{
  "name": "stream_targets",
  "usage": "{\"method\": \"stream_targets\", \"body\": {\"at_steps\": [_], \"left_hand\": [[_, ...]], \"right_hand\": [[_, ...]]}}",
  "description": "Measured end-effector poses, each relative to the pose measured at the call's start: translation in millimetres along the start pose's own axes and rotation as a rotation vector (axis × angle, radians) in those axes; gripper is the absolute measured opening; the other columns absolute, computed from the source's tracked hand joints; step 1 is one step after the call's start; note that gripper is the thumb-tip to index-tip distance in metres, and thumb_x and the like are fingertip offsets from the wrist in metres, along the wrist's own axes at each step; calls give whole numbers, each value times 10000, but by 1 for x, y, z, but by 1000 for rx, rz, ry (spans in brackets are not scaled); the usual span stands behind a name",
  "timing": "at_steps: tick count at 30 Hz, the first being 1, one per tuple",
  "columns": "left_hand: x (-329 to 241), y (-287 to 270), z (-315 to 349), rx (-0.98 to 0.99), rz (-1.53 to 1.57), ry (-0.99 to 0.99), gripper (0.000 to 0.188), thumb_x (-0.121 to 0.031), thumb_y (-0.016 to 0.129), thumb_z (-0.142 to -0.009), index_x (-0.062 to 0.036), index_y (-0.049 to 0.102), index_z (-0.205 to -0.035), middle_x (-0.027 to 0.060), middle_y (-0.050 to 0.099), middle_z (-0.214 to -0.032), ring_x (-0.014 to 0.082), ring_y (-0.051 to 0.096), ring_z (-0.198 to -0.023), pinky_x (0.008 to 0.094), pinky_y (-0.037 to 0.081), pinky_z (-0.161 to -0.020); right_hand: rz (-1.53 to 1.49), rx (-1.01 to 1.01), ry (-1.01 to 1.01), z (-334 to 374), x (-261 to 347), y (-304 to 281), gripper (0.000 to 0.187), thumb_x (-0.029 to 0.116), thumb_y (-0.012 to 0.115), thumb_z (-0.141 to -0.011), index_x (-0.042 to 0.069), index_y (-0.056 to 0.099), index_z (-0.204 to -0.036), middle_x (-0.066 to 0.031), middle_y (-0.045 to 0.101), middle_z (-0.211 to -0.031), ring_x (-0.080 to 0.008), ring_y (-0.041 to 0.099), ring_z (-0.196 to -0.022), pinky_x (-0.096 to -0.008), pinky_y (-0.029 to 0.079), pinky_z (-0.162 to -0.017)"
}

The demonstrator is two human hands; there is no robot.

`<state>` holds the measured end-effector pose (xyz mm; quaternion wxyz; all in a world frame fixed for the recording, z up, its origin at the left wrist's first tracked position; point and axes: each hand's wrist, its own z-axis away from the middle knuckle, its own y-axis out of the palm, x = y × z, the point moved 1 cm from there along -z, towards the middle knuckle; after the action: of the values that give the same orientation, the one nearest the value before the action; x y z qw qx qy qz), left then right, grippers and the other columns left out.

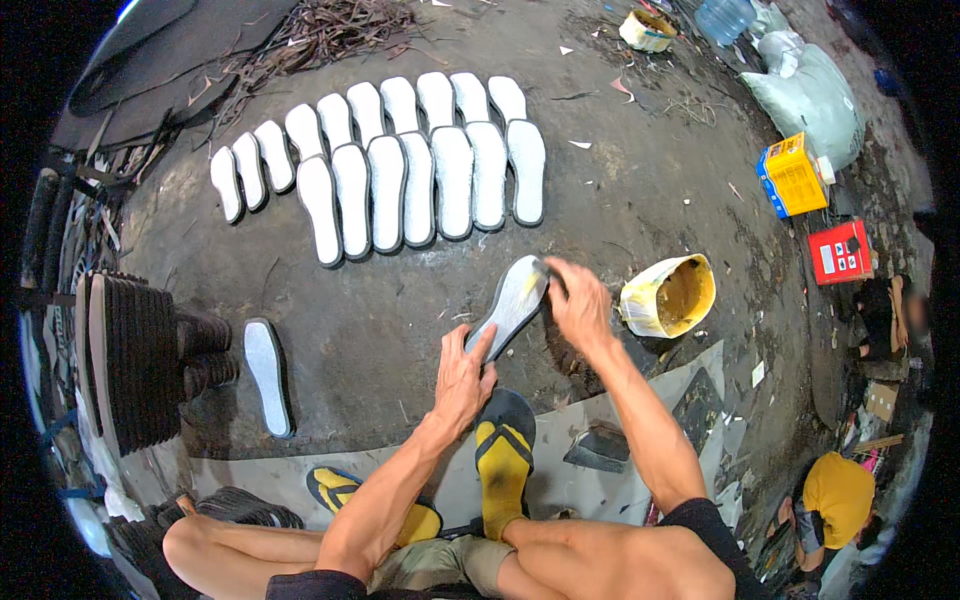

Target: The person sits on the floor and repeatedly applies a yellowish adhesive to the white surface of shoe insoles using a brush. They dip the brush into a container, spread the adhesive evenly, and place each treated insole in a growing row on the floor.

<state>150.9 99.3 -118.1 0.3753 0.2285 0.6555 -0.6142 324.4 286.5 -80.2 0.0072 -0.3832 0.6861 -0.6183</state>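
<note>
A grey-white shoe sole (513, 303) with a dark edge is tilted in front of me, a yellowish smear near its far end. My left hand (464, 376) grips its near end, fingers closed around it. At the far end my right hand (580, 305) is closed, its fingertips at the sole's edge. Something small and dark shows by those fingers, too hidden to name. Just right of that hand stands a cream-coloured tub (641, 303) with yellow-brown stuff inside. Another pale sole (265, 375) lies on the ground to the left.
Two rows of white-topped soles (388, 190) lie beyond my hands. At left stands a stack of dark soles (140, 360). A yellow-and-blue container (795, 177), a red box (838, 252) and a pale sack (815, 100) are at right. Another person (838, 500) is at lower right.
</note>
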Motion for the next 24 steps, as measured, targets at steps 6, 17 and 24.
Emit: {"method": "stream_targets", "body": {"at_steps": [6,17,24], "left_hand": [[13,-2,-8,7,166,-55,617,-6,752,-912,5,638,-1518,263,565,-1484,443,589,-1347,483,516,-1163],[22,-1,-1,-70,24,15,648,-61,921,-799,30,701,-1401,203,669,-1310,401,623,-1214,474,540,-1078],[10,5,4,-134,-10,-39,624,-52,916,-806,21,701,-1388,196,649,-1284,400,618,-1184,480,544,-1052]], "right_hand": [[-42,78,-51,15,-7,26,356,110,745,-942,79,768,-1295,-150,806,-1210,-381,733,-1072,-499,600,-936],[65,198,372,-17,27,6,317,112,672,-967,101,793,-1260,-165,820,-1175,-360,759,-1098,-509,630,-900],[-45,657,-507,-49,43,36,369,120,733,-873,124,807,-1235,-125,823,-1108,-371,747,-1120,-520,603,-988]]}}
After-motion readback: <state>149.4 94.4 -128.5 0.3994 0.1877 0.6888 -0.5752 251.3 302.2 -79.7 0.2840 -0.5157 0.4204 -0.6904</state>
